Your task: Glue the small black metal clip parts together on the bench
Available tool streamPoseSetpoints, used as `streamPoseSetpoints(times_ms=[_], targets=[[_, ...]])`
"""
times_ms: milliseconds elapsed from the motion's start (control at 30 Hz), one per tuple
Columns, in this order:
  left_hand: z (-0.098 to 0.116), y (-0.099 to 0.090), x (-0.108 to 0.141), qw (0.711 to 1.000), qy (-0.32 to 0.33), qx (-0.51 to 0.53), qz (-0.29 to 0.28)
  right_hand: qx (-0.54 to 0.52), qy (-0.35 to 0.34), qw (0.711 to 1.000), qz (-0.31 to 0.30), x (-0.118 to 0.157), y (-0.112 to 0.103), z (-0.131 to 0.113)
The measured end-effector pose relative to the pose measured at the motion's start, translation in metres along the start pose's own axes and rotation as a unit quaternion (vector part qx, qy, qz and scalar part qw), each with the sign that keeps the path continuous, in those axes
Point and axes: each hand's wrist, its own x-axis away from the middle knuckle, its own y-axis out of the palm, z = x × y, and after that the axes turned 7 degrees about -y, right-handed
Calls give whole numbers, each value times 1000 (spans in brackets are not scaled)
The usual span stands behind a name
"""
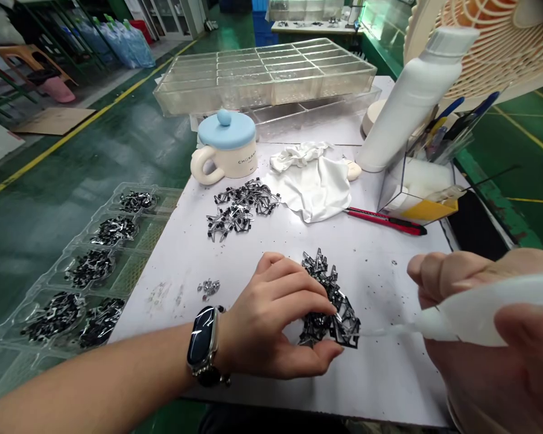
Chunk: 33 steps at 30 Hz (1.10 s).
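My left hand (285, 319), with a watch on the wrist, curls over a pile of small black and silver metal parts (339, 301) on the white tabletop. Its thumb and index finger close around the near end of this pile; the exact grip is partly hidden. My right hand (470, 271) is wrapped around a white squeeze bottle (479, 310), lying nearly level. The bottle's thin nozzle points left, its tip by the parts at my left fingertips. Beyond my left hand lies a second heap of similar parts (242, 205). A few tiny silver pieces (209, 288) sit nearer my wrist.
Left of the table, a clear compartment tray (149, 241) holds heaps of parts. Toward the back stand a lidded mug (230, 160), a white cloth (319, 190), a red utility knife (389, 222), a tall white bottle (411, 99), a pen holder (398, 181), stacked divided trays (253, 93) and a fan (479, 54).
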Motion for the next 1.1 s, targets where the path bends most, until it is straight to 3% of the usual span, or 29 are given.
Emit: streamPoseSetpoints(times_ms=[200,500,700,833,1100], targets=[[1,0,0,1000,-1,4,1,31,74,995,52,6,11,-8],[1,-1,0,1000,-1,0,-3,54,73,994,63,6,10,-9],[1,-1,0,1000,-2,4,-4,30,26,999,2,1,-2,4],[1,-1,0,1000,-3,7,4,4,-33,999,41,-2,-3,8],[1,-1,1,1000,5,17,21,77,-2,995,64,3,-2,-1]])
